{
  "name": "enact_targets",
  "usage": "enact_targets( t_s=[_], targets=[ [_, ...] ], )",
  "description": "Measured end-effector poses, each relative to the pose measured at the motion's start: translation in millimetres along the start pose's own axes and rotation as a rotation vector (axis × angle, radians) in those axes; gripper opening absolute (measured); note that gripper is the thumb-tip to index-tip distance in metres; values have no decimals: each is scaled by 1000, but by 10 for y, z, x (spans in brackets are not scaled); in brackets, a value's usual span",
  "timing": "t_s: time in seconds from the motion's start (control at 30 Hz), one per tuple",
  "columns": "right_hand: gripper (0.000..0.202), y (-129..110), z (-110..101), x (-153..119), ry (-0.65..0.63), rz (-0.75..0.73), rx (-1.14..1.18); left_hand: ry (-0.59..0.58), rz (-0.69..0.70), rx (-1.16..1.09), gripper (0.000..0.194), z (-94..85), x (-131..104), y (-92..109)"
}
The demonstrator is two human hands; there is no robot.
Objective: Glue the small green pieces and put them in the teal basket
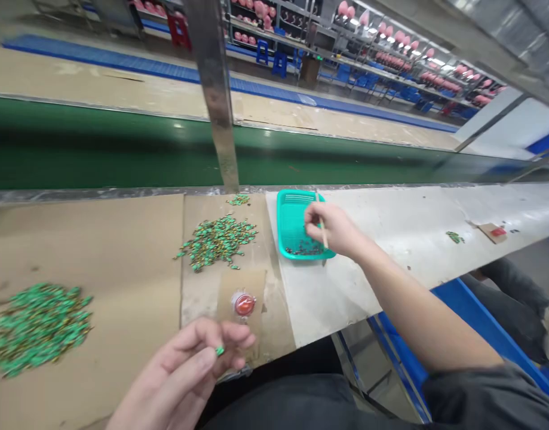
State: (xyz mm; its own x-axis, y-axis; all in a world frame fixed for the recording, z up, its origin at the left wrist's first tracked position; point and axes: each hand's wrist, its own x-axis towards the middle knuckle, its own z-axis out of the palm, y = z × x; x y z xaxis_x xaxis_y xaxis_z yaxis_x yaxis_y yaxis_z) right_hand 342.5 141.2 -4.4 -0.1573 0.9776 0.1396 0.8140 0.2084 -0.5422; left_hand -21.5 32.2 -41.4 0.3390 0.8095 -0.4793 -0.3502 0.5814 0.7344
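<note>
Between the thumb and fingers of my left hand (189, 364) is a small green piece (219, 350). Over the turquoise basket (283, 227), my right hand (332, 228) is closed on a thin wooden stick (322, 230). Small dark bits (303, 248) lie along the basket's near side. A round clear container with red contents (244, 304) sits on a cardboard piece (256, 340), just beyond my left fingertips. Left of the basket is a pile of small green and gold pieces (218, 242). A larger pile (41, 325) lies at the far left.
A metal post (218, 107) stands behind the table edge, before a green conveyor belt (99, 143). On the right of the white table (368, 298) are a few green pieces (454, 237) and a red item on cardboard (497, 232). A person's legs (502, 298) show beyond.
</note>
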Motion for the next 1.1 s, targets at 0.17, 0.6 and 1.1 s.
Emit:
enact_targets(
  t_s=[0.17, 0.6, 1.1],
  targets=[
    [22, -644, 80, -775, 90, -212, 336, -58, 20, 8, 31, 315, -123, 94],
    [11, -1086, 556, -1313, 106, 36, 1136, -238, 129, 112, 27, 431, -102, -4],
    [6, -1255, 447, -1408, 249, -239, 669, -220, 110, 155, 30, 501, -236, 10]
  ],
)
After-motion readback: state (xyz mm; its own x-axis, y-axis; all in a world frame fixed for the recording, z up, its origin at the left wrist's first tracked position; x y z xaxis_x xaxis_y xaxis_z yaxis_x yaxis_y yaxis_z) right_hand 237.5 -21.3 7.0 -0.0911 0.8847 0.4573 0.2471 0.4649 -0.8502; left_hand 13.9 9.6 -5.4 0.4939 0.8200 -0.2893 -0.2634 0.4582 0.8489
